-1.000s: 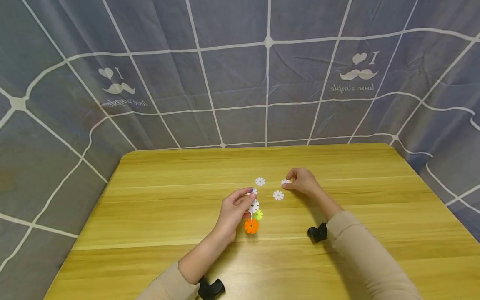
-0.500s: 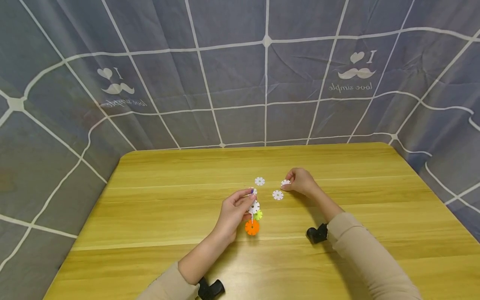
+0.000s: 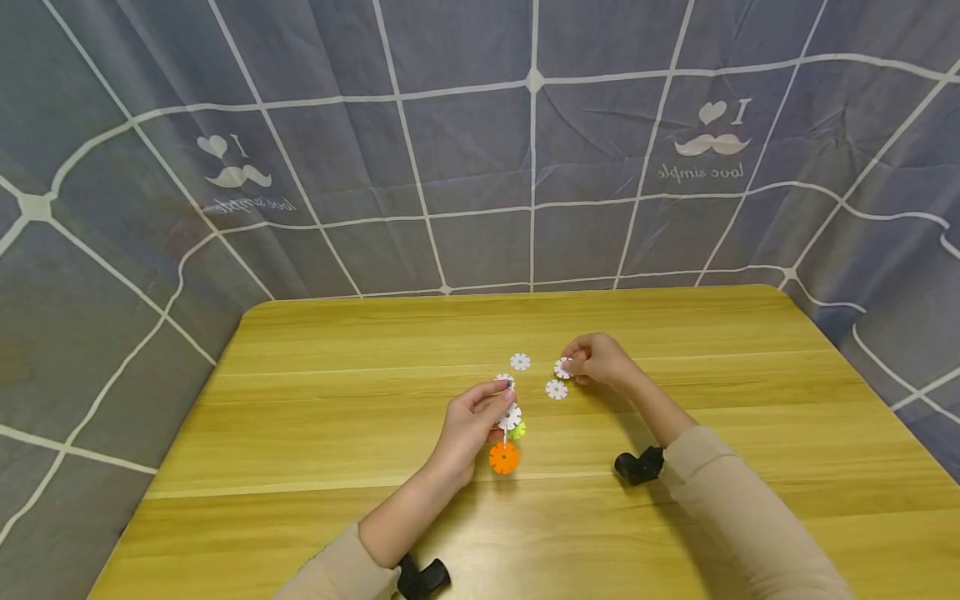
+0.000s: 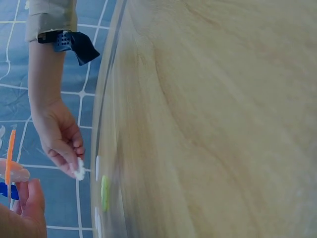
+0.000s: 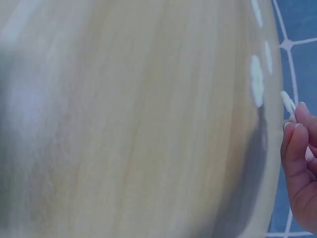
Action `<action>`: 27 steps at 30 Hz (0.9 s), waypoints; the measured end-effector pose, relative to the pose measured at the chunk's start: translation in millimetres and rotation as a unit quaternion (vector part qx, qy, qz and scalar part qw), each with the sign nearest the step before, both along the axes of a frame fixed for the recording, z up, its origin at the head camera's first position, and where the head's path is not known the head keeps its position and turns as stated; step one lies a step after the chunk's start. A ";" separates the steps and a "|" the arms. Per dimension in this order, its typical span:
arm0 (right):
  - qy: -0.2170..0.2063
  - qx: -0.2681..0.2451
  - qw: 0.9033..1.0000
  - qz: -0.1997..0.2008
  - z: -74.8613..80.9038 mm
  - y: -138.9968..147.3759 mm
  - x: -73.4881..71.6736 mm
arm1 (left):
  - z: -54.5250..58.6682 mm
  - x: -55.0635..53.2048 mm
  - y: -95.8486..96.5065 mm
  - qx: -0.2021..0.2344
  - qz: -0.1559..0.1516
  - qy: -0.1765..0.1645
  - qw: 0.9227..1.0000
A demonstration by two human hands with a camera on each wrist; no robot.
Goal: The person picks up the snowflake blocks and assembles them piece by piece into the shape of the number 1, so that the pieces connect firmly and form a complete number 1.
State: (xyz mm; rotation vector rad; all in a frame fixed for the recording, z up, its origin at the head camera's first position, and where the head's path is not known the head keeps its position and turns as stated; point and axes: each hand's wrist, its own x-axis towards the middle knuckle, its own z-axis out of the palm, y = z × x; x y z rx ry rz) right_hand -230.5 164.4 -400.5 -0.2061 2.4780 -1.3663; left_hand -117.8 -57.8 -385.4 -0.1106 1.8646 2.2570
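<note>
My left hand pinches a small joined cluster of notched plastic discs. In the head view the cluster shows a white disc with an orange disc hanging below; a blue disc shows in the left wrist view. Fingers cover part of the cluster. My right hand pinches one white notched disc by its edge, raised above the table, also seen in the right wrist view as a white disc between thumb and fingers.
Two white discs lie flat on the wooden table: a far disc and a nearer disc. Another white disc shows beyond the left fingertips. A yellow-green disc lies beneath the cluster. A grey curtain hangs behind the table.
The right hand has shifted slightly left, and its white disc now shows more of its face, further out from the fingers. The left hand's cluster has dipped slightly toward the person.
</note>
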 end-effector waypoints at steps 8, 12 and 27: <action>0.017 -0.055 0.998 0.040 19.3 -10.8 14.8 | -1.5 0.1 1.1 -0.010 -0.003 0.003 1.000; 0.009 -0.101 0.993 0.062 31.3 -19.4 26.0 | -2.2 0.1 1.8 -0.015 -0.003 0.001 1.000; 0.006 -0.150 0.985 0.086 48.9 -44.4 50.4 | -3.7 0.4 1.3 -0.017 -0.008 0.012 1.000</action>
